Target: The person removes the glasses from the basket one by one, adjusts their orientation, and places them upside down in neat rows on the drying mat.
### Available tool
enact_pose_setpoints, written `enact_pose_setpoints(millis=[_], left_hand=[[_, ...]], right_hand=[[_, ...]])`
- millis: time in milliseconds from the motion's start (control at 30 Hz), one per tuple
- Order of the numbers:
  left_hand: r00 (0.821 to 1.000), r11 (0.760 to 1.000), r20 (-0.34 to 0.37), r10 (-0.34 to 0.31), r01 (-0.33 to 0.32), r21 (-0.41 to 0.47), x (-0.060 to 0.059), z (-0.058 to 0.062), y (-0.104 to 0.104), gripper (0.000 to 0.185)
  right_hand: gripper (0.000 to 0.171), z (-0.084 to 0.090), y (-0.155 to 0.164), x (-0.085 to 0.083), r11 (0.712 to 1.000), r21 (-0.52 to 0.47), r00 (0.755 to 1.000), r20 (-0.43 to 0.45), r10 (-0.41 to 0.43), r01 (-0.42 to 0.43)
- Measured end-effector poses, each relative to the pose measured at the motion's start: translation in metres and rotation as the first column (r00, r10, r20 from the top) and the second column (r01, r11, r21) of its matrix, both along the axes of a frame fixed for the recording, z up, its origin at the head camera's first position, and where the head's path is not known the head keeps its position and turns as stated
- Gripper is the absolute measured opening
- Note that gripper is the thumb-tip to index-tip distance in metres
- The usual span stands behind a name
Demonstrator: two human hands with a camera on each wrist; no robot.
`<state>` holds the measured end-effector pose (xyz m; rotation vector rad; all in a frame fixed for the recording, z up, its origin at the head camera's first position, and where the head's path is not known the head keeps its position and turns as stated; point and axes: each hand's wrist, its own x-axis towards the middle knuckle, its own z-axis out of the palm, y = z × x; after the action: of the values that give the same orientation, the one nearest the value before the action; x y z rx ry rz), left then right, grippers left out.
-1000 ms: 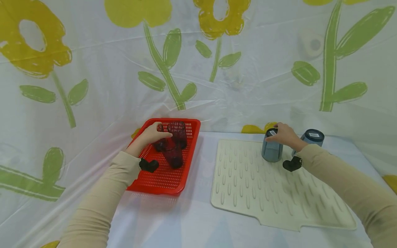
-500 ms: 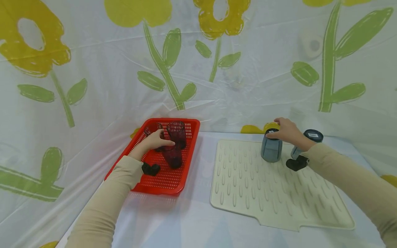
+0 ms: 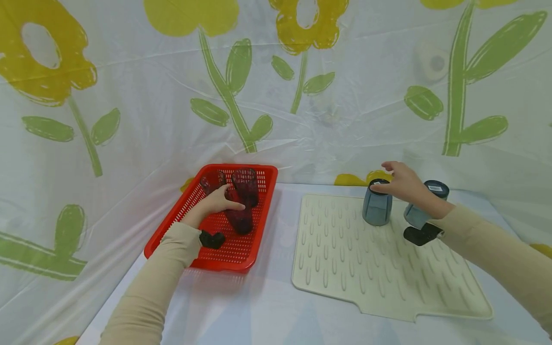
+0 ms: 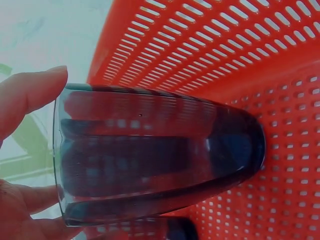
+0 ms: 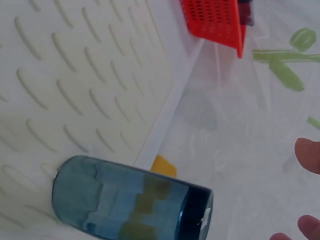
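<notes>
White plastic sheeting printed with yellow flowers and green leaves [image 3: 241, 86], draped behind and over a pale table [image 3: 267, 306].

Dark red translucent plastic tumbler [image 3: 239, 218] [image 4: 155, 155] lying inside a red perforated plastic basket [image 3: 191, 206] [image 4: 280, 65] at left, rim toward the left hand [image 3: 214, 203] [image 4: 25, 150]; thumb and fingers curled round its mouth, gripping it. Two more dark red tumblers [image 3: 247, 186] just beyond, at the far end of the basket.

At right, a cream ribbed silicone drying mat [image 3: 345, 258] [image 5: 75, 90], near the basket but apart from it. Grey-blue translucent tumbler [image 3: 377, 209] [image 5: 130, 207] upside down on the mat's far edge, white sticker on its base. Right hand [image 3: 403, 182] [image 5: 307, 190] above that base with fingers loosely spread, holding nothing; fingertips near the base, contact not clear. Second grey-blue tumbler [image 3: 420, 211] just to the right, also inverted, partly hidden behind the right wrist.
</notes>
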<state>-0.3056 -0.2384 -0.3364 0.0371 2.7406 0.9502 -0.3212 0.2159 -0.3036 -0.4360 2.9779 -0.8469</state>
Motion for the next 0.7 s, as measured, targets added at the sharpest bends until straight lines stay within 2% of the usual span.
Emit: enact_pose_setpoints(millis=[267,433,567,700], left_hand=[[1.000,0.998,0.014,-0.001,0.000,0.064,0.002,-0.006,-0.001,0.092],[1.000,0.996,0.018,0.011,-0.012,0.088,0.003,-0.008,-0.002,0.092],[1.000,0.996,-0.006,0.030,-0.030,0.087,0.004,-0.010,-0.001,0.094],[0.998,0.996,-0.028,0.057,-0.055,0.075,0.002,-0.013,-0.001,0.093]], right_hand=[[0.075,0.006,-0.003,0.019,0.996,-0.084,1.000,0.004,0.009,-0.009],[0.074,0.004,-0.003,0.029,0.995,-0.096,1.000,-0.002,0.029,-0.029],[0.074,0.001,-0.003,0.037,0.994,-0.101,1.000,-0.002,0.031,-0.031],[0.073,-0.003,-0.001,0.045,0.987,-0.157,0.999,0.001,0.044,-0.044]])
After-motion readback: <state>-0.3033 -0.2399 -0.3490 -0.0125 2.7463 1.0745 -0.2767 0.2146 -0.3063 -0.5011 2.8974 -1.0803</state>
